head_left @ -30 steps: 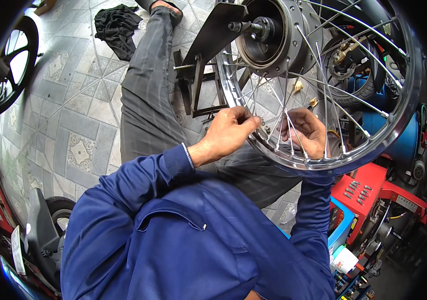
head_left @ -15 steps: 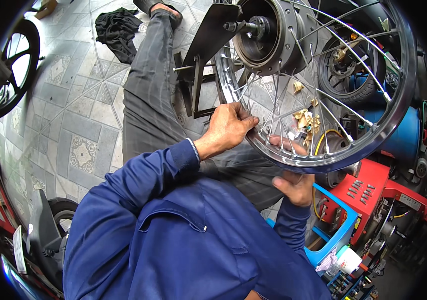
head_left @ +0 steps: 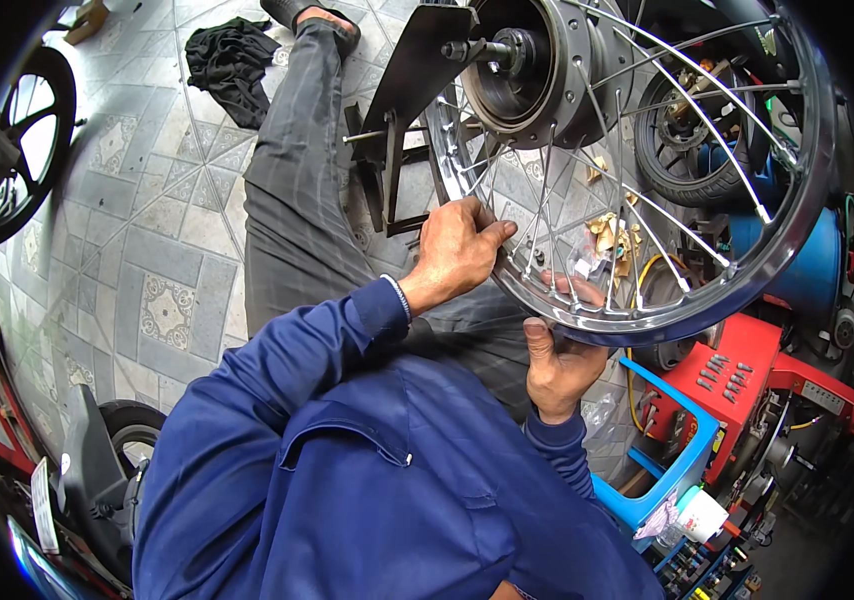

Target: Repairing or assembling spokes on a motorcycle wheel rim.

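Observation:
A spoked wheel rim (head_left: 637, 325) stands before me, its shiny inner face laced with thin metal spokes (head_left: 717, 120) that run to a grey hub (head_left: 522, 85). The hub's axle rests by a dark metal stand (head_left: 409, 75). My left hand (head_left: 459, 250) is closed on the rim's left side, thumb and fingers near a spoke end; whether it pinches a small part is hidden. At the rim's lower edge my right hand (head_left: 569, 375) wraps round it, fingers showing among the spokes and thumb raised on the near side.
Right of the rim are a tyred wheel (head_left: 697, 150), a blue tank (head_left: 797, 265), and a red box (head_left: 732, 370) with several small metal pieces on top. A light-blue stool (head_left: 669, 490) stands nearby. Black cloth (head_left: 230, 68) lies on the tiles, and torn packaging (head_left: 612, 240) beyond the spokes.
My right hand has shifted left along the lower rim, its thumb now pointing up. The spokes have moved slightly as the wheel turned a little. My left hand has hardly moved.

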The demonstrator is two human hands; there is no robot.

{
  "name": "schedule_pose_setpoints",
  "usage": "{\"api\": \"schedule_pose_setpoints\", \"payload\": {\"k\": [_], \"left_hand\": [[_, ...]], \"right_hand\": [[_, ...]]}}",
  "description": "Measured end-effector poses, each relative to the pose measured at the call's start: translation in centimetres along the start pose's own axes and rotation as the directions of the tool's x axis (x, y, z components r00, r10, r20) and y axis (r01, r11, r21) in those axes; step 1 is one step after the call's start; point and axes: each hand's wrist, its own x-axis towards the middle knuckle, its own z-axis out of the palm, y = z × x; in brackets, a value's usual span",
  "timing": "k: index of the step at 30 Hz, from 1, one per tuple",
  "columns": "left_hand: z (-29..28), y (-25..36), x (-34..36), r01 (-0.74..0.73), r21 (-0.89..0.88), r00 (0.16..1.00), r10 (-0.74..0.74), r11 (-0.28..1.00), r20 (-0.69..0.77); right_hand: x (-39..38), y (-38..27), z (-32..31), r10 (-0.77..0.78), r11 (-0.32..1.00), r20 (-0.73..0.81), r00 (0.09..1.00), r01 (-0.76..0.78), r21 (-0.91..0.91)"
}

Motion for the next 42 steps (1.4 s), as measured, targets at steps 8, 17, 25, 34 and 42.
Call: {"api": "schedule_pose_setpoints", "payload": {"k": [8, 17, 25, 34, 42], "left_hand": [[-0.2, 1.5, 0.1, -0.039, 0.232, 0.999, 0.045, 0.972, -0.018], [-3.6, 1.5, -2.6, -0.511, 0.131, 0.854, 0.519, 0.849, -0.029], [-1.9, 5.4, -1.3, -0.099, -0.241, 0.794, 0.223, 0.966, 0.566], [-0.3, 6.7, -3.2, -0.322, 0.059, 0.908, 0.291, 0.945, 0.303], [-0.8, 6.6, -2.0, -0.466, 0.342, 0.853, 0.312, 0.816, 0.418]], "right_hand": [[-0.4, 0.4, 0.3, -0.073, 0.997, -0.057, 0.996, 0.074, 0.021], [-0.4, -1.1, -0.2, -0.125, 0.988, -0.158, 0.979, 0.137, 0.068], [0.3, -3.0, -0.5, -0.164, 0.983, -0.264, 0.950, 0.180, 0.038], [0.7, -3.3, -0.3, -0.252, 0.967, -0.255, 0.934, 0.232, -0.107], [0.2, -2.2, -0.1, -0.245, 0.966, -0.244, 0.938, 0.214, -0.145]]}}
